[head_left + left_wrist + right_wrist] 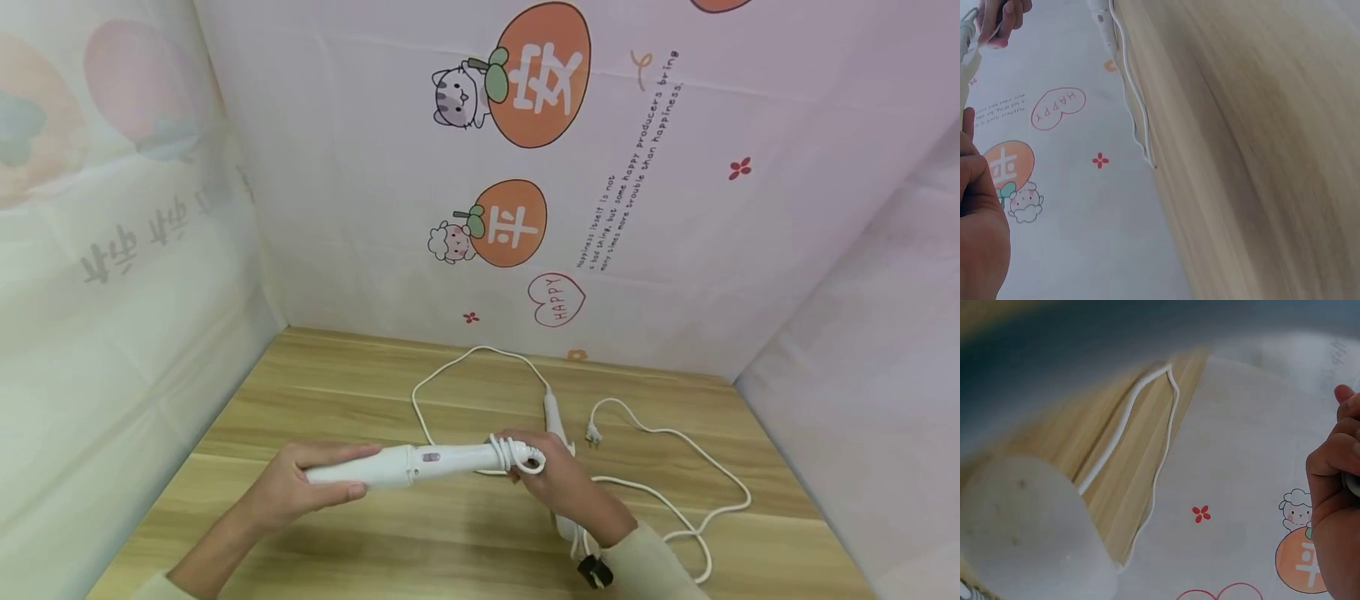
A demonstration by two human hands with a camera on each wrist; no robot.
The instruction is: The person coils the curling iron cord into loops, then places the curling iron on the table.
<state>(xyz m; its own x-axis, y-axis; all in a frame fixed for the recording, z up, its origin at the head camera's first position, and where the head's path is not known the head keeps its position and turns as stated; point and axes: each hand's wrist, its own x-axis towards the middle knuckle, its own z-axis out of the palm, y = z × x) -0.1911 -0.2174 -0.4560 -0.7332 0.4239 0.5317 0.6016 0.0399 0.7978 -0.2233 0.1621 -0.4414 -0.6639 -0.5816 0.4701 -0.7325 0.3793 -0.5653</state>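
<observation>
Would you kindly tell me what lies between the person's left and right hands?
In the head view, a white handheld appliance spans from the left hand to the right hand, its small switch between them.

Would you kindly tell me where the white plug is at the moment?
In the head view, the white plug lies right of centre on the wooden table, just right of the white appliance lying there.
</observation>
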